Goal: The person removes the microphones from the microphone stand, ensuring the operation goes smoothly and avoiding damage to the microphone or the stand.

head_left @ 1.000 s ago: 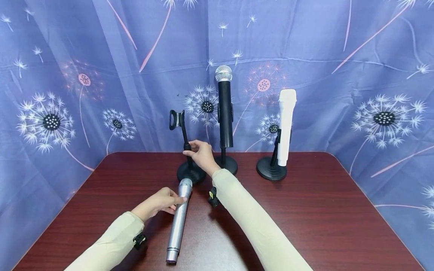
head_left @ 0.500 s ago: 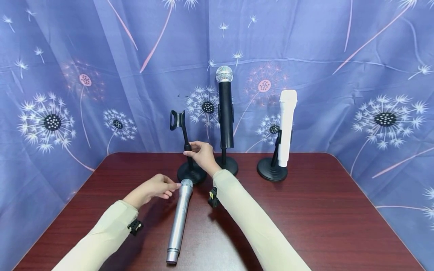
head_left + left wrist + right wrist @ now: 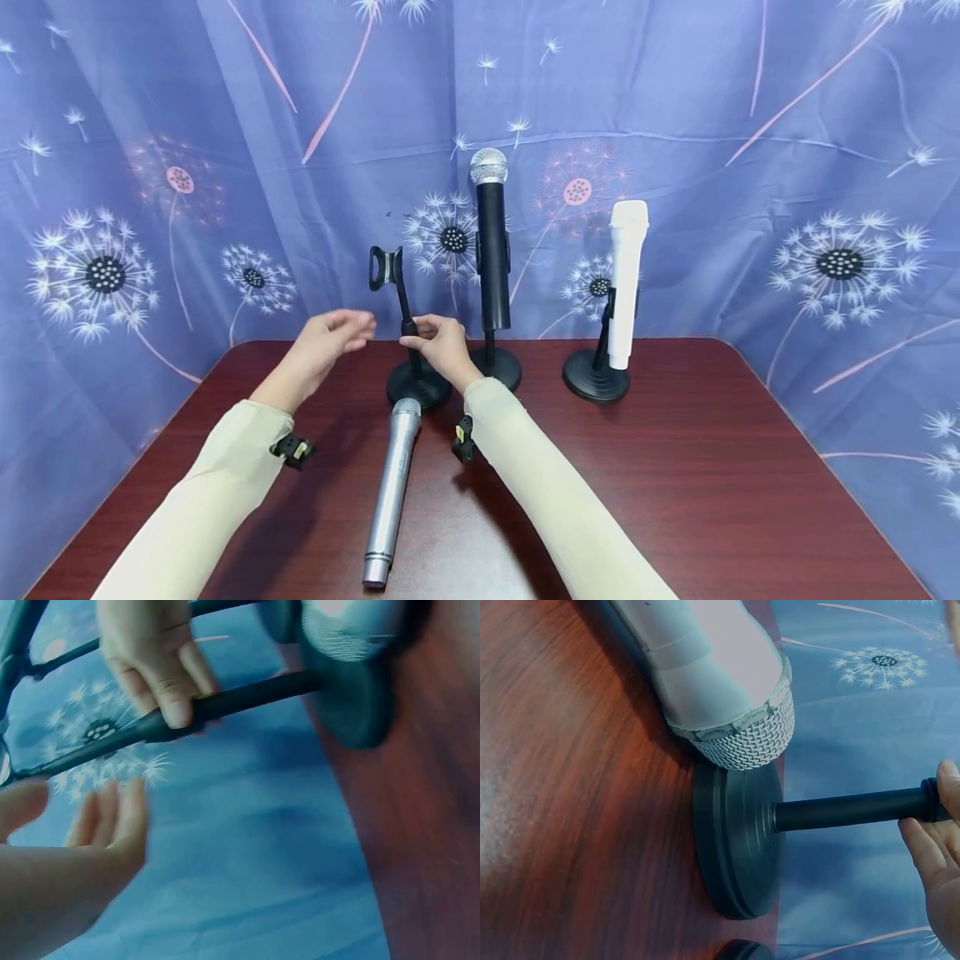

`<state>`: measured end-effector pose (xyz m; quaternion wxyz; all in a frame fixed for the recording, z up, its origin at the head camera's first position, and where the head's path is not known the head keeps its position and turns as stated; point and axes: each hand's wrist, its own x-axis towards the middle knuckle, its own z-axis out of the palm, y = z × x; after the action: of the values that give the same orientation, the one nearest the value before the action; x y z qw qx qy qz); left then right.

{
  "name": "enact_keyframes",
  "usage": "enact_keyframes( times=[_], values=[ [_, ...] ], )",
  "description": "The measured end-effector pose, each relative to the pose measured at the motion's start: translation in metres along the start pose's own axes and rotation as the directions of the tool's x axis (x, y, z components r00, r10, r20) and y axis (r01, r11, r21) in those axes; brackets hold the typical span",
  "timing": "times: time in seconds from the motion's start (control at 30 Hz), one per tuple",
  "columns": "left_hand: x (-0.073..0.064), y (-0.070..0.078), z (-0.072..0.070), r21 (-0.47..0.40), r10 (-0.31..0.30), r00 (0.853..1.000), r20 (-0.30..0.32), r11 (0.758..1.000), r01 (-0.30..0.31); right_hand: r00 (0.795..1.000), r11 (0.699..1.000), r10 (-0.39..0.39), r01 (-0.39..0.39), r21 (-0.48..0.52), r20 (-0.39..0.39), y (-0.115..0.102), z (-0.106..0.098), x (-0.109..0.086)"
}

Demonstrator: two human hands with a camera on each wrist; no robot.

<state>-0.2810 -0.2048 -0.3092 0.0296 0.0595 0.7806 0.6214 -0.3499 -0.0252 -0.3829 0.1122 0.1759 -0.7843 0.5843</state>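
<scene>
A black microphone stand [image 3: 420, 387] with a bare clip [image 3: 386, 268] on top stands at the back of the table. My right hand [image 3: 446, 345] pinches the collar on its pole between thumb and fingers; the right wrist view shows the round base [image 3: 739, 847] and pole. Left of the pole, my left hand [image 3: 318, 346] is raised with nothing in it, fingers loosely bent and apart from the stand. In the left wrist view the left fingers [image 3: 112, 817] are below the pole, somewhat blurred. A silver microphone [image 3: 392, 492] lies on the table, its mesh head close to the base.
A black microphone [image 3: 492, 250] with a silver head sits upright in a second stand just right of my right hand. Farther right, a white microphone [image 3: 627, 283] is held in a third stand [image 3: 596, 377]. A patterned blue curtain [image 3: 712, 167] hangs behind the reddish-brown table [image 3: 675, 483].
My left hand has left the silver microphone and risen up and away to the left side of the bare stand. The right hand stays on the pole.
</scene>
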Motion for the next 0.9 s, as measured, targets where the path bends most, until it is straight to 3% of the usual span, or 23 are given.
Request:
enact_keyframes(
  times=[0.07,0.2,0.3,0.47,0.63,0.77,0.9],
  values=[
    [0.006,0.009,0.001,-0.085,0.069,0.996,-0.051,0.994,-0.073,1.0,1.0,0.002,-0.002,0.001,-0.002,0.0,0.001,0.0],
    [0.02,0.025,0.008,-0.236,0.182,0.979,-0.091,0.951,-0.199,1.0,1.0,0.014,-0.014,-0.003,-0.001,-0.001,0.001,0.0],
    [0.028,0.034,0.016,-0.347,0.233,0.97,-0.075,0.905,-0.245,1.0,1.0,0.018,-0.018,-0.012,0.0,-0.001,0.0,-0.001],
    [0.037,0.04,0.023,-0.455,0.29,0.957,-0.026,0.849,-0.269,1.0,1.0,0.004,-0.004,-0.019,0.004,-0.001,0.0,0.0],
    [0.042,0.038,0.021,-0.5,0.317,0.948,0.031,0.826,-0.26,1.0,1.0,0.004,-0.004,0.0,0.014,-0.001,0.0,0.0],
    [0.047,0.034,0.019,-0.497,0.34,0.936,0.091,0.83,-0.253,1.0,1.0,0.004,-0.004,0.009,0.02,0.001,-0.002,0.0],
    [0.049,0.029,0.018,-0.461,0.388,0.914,0.114,0.836,-0.298,1.0,1.0,-0.001,0.001,0.013,0.022,0.003,-0.003,0.0]
  ],
)
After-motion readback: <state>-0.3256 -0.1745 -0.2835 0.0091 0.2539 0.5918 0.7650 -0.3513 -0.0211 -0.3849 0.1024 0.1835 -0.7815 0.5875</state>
